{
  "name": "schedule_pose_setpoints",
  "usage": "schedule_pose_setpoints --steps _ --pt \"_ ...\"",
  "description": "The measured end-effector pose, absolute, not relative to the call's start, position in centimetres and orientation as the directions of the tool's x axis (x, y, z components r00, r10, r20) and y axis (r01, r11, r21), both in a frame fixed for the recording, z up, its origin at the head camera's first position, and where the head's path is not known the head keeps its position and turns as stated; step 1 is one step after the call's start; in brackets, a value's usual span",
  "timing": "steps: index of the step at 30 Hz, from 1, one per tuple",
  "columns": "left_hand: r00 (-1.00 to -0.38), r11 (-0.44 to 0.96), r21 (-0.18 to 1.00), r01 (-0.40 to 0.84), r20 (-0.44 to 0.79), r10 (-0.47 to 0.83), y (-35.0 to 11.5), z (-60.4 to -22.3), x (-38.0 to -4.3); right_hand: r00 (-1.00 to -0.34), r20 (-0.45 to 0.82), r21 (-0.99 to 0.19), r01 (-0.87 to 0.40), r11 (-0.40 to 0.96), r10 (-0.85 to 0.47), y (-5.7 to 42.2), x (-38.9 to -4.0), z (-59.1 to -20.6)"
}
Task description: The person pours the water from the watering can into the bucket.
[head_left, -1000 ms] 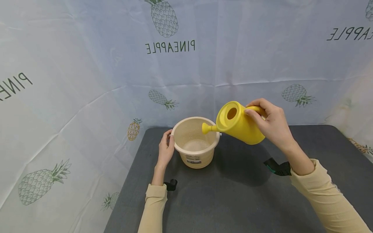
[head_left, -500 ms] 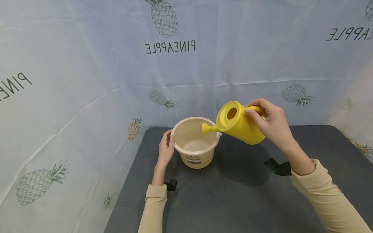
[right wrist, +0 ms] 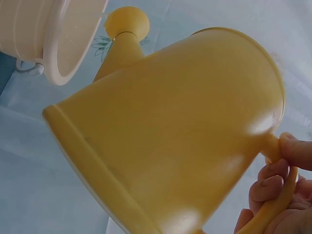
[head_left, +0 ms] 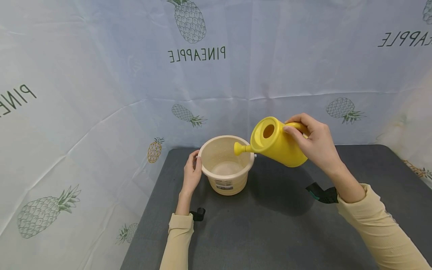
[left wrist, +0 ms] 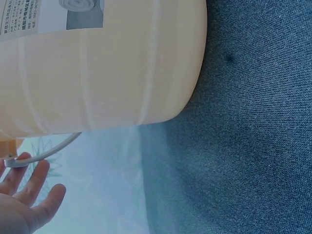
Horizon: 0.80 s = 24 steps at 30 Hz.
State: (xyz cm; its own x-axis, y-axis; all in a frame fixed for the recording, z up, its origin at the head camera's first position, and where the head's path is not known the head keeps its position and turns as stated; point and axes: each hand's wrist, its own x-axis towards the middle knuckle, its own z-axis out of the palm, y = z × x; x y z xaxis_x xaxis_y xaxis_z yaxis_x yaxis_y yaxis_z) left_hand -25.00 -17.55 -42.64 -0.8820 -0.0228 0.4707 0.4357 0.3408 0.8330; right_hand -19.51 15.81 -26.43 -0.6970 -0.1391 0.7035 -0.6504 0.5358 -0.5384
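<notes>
My right hand (head_left: 317, 144) grips the handle of a yellow watering can (head_left: 280, 144), held up and tilted to the left. Its rose (head_left: 238, 149) hangs over the right part of a cream bucket (head_left: 227, 185), inside the rim in the head view. In the right wrist view, fingers (right wrist: 269, 187) wrap the can's handle. Upright on the table, the bucket has a label on its front. My left hand (head_left: 193, 172) touches its left rim. In the left wrist view the fingers (left wrist: 36, 183) are spread and fairly straight beside the bucket's bail (left wrist: 53, 150); the thumb is hidden there.
A dark grey table (head_left: 249, 232) carries the bucket near its back edge. White cloth (head_left: 287, 67) printed with pineapples hangs behind and to the left. Black wrist mounts (head_left: 323, 194) sit below both hands.
</notes>
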Motion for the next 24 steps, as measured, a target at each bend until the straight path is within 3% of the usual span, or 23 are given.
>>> schedule_pose_setpoints --steps 24 --pt "-0.885 0.354 0.835 0.421 0.464 -0.04 -18.0 -44.3 -26.0 -0.702 0.698 -0.541 -0.647 0.537 -0.141 15.8 -19.4 -26.3"
